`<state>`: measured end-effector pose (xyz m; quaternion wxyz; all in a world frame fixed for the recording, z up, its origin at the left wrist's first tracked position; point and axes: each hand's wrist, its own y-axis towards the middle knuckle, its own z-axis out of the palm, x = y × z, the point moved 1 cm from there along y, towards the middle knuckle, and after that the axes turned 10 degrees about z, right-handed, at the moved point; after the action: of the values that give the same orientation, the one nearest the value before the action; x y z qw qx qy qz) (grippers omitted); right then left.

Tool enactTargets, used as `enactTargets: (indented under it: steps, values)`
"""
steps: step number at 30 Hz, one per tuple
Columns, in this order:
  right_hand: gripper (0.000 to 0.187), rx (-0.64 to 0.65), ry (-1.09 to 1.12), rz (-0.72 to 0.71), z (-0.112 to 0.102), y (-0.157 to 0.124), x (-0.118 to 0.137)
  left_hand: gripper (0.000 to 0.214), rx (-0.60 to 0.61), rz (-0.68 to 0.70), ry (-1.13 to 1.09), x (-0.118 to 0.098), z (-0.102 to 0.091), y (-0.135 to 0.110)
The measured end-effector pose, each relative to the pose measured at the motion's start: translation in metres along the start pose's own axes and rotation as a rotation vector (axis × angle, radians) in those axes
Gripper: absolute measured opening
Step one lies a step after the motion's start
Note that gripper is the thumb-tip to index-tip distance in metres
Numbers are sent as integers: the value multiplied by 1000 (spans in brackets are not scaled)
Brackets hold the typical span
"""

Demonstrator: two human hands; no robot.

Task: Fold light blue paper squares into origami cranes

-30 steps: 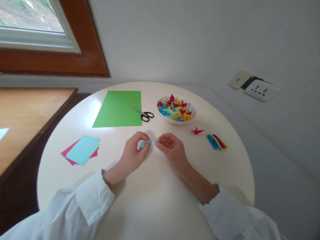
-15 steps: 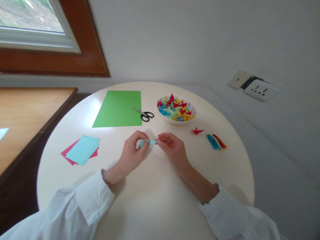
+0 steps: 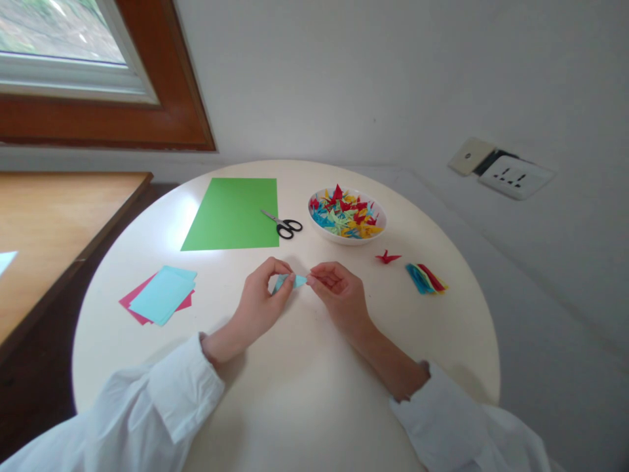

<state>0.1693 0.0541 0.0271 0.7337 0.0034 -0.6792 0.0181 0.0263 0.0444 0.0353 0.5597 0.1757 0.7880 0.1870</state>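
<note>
Round table (image 3: 295, 400) — blue fold (image 3: 291, 282) pinched between left hand (image 3: 258, 299) and right hand (image 3: 339, 293).

Lit softly by daylight from the window (image 3: 54, 39) up-left of the table (image 3: 295, 400). Showed pale glare on the table's far-left part, faint shadows beneath left hand (image 3: 258, 298) and right hand (image 3: 339, 295). Looked sharp mid-table, bowed beyond its edges.

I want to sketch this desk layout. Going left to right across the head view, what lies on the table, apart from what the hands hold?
stack of pink and light-blue sheets → green sheet → scissors → bowl of folded paper figures → red folded figure → fanned stack of coloured papers
</note>
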Motion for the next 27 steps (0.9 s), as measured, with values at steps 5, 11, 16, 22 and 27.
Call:
enactTargets:
  steps: [5,11,16,22,27]
  values:
    - [13,-1,-3,-8,0,0,-1,5,-1,3,-3,0,0,0]
    - [13,-3,-9,-10,0,0,-2,5,-8,0,-8,1,0,-1]
    - [12,-5,-3,-21,0,1,-2,5,-13,5,-27,1,0,-1]
    - [12,0,-5,-26,0,1,-2,5,-14,-1,-21,1,0,-2]
    - [13,19,20,5,1,1,-3,5,-11,-5,-26,1,0,-1]
